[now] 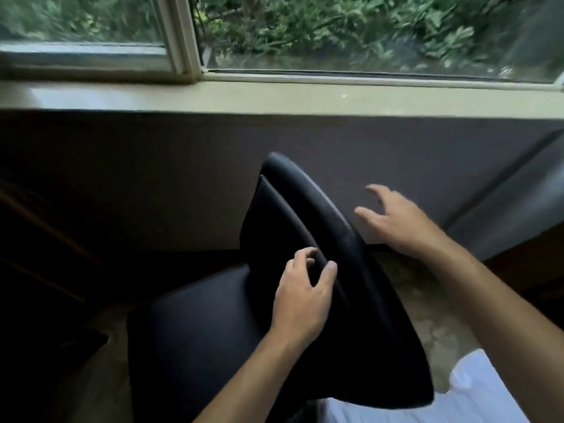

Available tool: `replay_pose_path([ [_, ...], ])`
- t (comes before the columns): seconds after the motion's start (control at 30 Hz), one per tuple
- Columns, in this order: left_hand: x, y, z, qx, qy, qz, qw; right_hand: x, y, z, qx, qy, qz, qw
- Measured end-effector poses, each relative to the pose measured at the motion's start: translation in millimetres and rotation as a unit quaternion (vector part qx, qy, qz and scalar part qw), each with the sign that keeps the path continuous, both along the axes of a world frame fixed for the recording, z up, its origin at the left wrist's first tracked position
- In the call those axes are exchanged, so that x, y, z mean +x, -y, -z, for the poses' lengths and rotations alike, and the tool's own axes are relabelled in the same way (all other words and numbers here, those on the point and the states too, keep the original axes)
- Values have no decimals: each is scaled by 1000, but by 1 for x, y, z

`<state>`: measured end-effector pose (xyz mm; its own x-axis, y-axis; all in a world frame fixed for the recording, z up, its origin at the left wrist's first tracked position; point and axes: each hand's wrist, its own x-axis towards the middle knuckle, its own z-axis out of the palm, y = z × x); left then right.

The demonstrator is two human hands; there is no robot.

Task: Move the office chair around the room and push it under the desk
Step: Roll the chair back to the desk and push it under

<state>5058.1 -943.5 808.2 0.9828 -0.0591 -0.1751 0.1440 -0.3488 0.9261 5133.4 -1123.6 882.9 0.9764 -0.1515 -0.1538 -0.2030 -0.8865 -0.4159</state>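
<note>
The black office chair stands right in front of me, its padded backrest edge running from upper centre down to the lower right and its seat spreading to the lower left. My left hand curls over the top edge of the backrest, thumb on one side and fingers on the other. To the right of the backrest, my right hand hovers in the air with fingers spread, touching nothing. The chair's base and wheels are hidden. No desk is clearly visible.
A dark wall under a pale window sill faces me, with green foliage outside the window. Dark furniture fills the left side. A grey slanted panel stands at right. Mottled floor shows beside the chair.
</note>
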Motion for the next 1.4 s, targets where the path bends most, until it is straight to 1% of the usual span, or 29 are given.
replay_pose_path([
  [0.07,0,22,-11,10,6,24,1000,-23,21,24,105,-77,6,991],
  [0.1,0,28,-12,18,5,29,999,-33,23,35,155,-98,-3,983],
  [0.17,-2,34,-8,26,-2,41,999,-47,18,53,253,-98,-16,962],
  [0.2,-3,37,-7,26,-6,48,998,-53,13,58,314,-92,4,945],
  [0.23,-6,38,-4,28,-6,53,998,-57,7,62,388,-87,47,916],
  [0.27,-8,39,-3,31,-6,55,998,-60,1,64,462,-76,96,878],
  [0.33,-11,39,-2,36,-6,41,999,-64,-13,64,559,-61,178,808],
  [0.37,-12,38,-1,37,-4,32,999,-63,-19,65,579,-58,202,788],
  [0.4,-15,37,-1,38,-3,24,999,-63,-24,65,582,-55,206,785],
  [0.47,-20,33,-2,43,0,8,999,-66,-36,66,568,-53,189,799],
  [0.63,-31,13,-6,71,23,-34,997,-82,-56,75,563,-52,172,807],
  [0.77,-42,-11,-5,64,26,-45,997,-99,-84,71,588,-25,205,782],
  [0.87,-56,-33,-2,43,15,-47,998,-118,-106,75,567,-20,225,792],
  [0.93,-70,-46,-1,33,12,-53,998,-133,-121,76,544,-30,220,809],
  [0.97,-76,-51,-1,29,11,-51,998,-139,-127,75,526,-28,210,824],
  [1.03,-90,-64,-3,36,6,-38,999,-150,-136,74,460,-15,159,874],
  [1.1,-106,-79,-7,47,-11,-15,999,-156,-136,71,376,-16,74,924],
  [1.17,-128,-94,-11,53,-32,12,998,-160,-129,66,292,-41,-28,955],
  [1.23,-158,-104,-16,92,-42,35,994,-165,-125,57,215,-73,-116,967],
  [1.3,-187,-105,-20,144,-42,31,988,-167,-124,47,126,-91,-184,971],
  [1.37,-212,-107,-21,169,-45,3,985,-166,-125,34,31,-94,-241,966],
  [1.4,-223,-109,-22,166,-47,-10,985,-165,-126,27,-7,-94,-267,959],
])
